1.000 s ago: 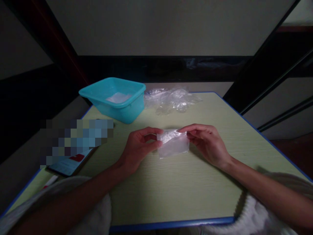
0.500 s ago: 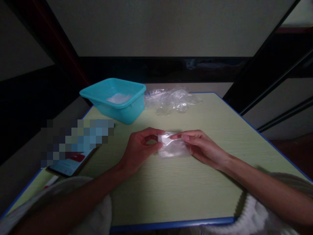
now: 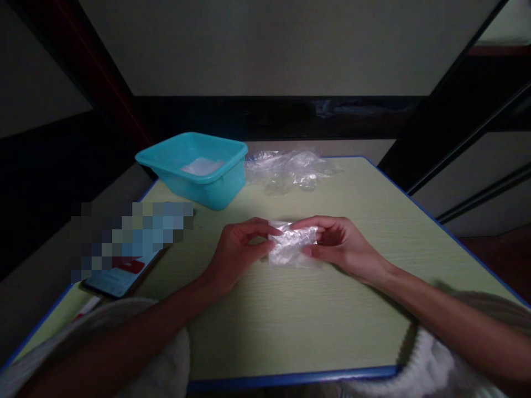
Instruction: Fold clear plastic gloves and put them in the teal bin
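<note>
A small clear plastic bag (image 3: 291,245) is held just above the middle of the pale green table (image 3: 298,320). My left hand (image 3: 237,250) pinches its left edge between thumb and forefinger. My right hand (image 3: 338,243) grips its right side, fingers curled around the crumpled film. The two hands are close together, with the bag bunched between them.
A turquoise plastic tub (image 3: 199,167) with something white inside stands at the back left. A heap of clear plastic bags (image 3: 290,168) lies behind, right of the tub. A phone-like flat object (image 3: 120,276) rests near the left edge. The table has a blue rim.
The bag was spread flat between my hands; my right hand has moved left and folded it, so it is now crumpled and narrower. My left hand has barely moved.
</note>
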`<state>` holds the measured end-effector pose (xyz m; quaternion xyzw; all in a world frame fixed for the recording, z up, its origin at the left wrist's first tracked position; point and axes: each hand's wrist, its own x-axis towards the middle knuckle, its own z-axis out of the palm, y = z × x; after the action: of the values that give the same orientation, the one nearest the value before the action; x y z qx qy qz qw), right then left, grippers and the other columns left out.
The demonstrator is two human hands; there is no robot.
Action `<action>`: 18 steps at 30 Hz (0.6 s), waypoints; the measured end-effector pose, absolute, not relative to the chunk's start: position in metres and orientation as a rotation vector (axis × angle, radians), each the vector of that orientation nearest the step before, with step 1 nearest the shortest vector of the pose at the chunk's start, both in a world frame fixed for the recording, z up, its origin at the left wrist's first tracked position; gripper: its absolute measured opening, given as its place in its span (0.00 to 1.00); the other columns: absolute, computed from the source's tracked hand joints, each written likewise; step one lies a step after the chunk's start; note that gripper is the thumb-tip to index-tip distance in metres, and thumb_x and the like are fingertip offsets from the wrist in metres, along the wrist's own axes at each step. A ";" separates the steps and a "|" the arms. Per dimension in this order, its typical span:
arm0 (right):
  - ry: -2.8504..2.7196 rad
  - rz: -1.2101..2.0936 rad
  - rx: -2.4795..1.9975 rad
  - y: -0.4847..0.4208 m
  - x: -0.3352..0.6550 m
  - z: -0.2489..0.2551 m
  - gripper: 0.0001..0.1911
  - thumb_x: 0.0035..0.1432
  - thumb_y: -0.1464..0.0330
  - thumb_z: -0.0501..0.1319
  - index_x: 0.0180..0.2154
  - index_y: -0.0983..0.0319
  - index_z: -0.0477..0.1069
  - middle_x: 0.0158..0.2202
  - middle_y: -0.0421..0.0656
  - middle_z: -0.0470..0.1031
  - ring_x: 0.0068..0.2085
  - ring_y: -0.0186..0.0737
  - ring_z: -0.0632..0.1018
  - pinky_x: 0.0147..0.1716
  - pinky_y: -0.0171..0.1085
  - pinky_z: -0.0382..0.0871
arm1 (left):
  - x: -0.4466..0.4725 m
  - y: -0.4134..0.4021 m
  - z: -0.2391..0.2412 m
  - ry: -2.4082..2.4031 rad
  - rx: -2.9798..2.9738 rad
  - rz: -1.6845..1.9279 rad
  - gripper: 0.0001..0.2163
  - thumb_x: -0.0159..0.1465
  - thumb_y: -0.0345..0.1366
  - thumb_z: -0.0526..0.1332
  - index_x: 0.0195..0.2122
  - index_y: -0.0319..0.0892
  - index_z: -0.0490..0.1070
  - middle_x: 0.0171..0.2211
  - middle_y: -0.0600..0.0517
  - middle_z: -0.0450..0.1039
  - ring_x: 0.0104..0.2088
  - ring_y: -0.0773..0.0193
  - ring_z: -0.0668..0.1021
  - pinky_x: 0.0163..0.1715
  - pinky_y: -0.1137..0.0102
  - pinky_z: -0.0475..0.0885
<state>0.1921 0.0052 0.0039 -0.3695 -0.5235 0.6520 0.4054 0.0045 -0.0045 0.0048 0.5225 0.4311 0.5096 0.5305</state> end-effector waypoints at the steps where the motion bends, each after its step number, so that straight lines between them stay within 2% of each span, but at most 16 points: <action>1: -1.328 1.641 -0.933 0.005 0.192 0.004 0.16 0.38 0.77 0.68 0.34 0.62 0.77 0.27 0.38 0.77 0.26 0.30 0.75 0.26 0.29 0.69 | 0.004 -0.004 0.004 1.023 1.248 1.210 0.06 0.44 0.26 0.65 0.22 0.42 0.78 0.27 0.54 0.74 0.31 0.66 0.75 0.31 0.75 0.68; 6: -1.378 1.598 -0.919 0.004 0.191 0.005 0.18 0.39 0.77 0.68 0.36 0.61 0.75 0.24 0.36 0.74 0.23 0.27 0.72 0.22 0.27 0.65 | 0.002 -0.004 0.002 1.019 1.208 1.156 0.05 0.45 0.27 0.66 0.24 0.41 0.78 0.27 0.54 0.77 0.29 0.68 0.75 0.28 0.77 0.67; 10: -1.406 1.539 -0.946 0.002 0.190 0.007 0.19 0.39 0.77 0.67 0.37 0.61 0.75 0.24 0.36 0.73 0.22 0.28 0.70 0.21 0.29 0.63 | 0.003 -0.005 0.001 1.037 1.155 1.117 0.06 0.45 0.28 0.67 0.26 0.41 0.79 0.27 0.53 0.78 0.30 0.65 0.77 0.30 0.75 0.69; 14: -1.408 1.525 -0.946 0.001 0.188 0.008 0.20 0.38 0.79 0.67 0.38 0.61 0.74 0.26 0.37 0.73 0.24 0.29 0.71 0.23 0.29 0.64 | 0.005 -0.006 0.002 1.046 1.119 1.076 0.08 0.45 0.29 0.67 0.29 0.41 0.79 0.27 0.52 0.79 0.30 0.63 0.78 0.30 0.74 0.70; 18: -1.422 1.545 -0.929 0.002 0.188 0.006 0.21 0.39 0.79 0.66 0.39 0.61 0.73 0.23 0.35 0.71 0.22 0.27 0.70 0.21 0.28 0.64 | 0.006 -0.006 0.002 1.041 1.076 1.073 0.12 0.45 0.28 0.68 0.32 0.41 0.79 0.28 0.52 0.80 0.29 0.64 0.79 0.30 0.74 0.71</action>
<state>0.1884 0.0017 0.0063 -0.3691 -0.5647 0.6136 0.4103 0.0057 -0.0063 0.0022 0.4653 0.4501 0.4637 0.6049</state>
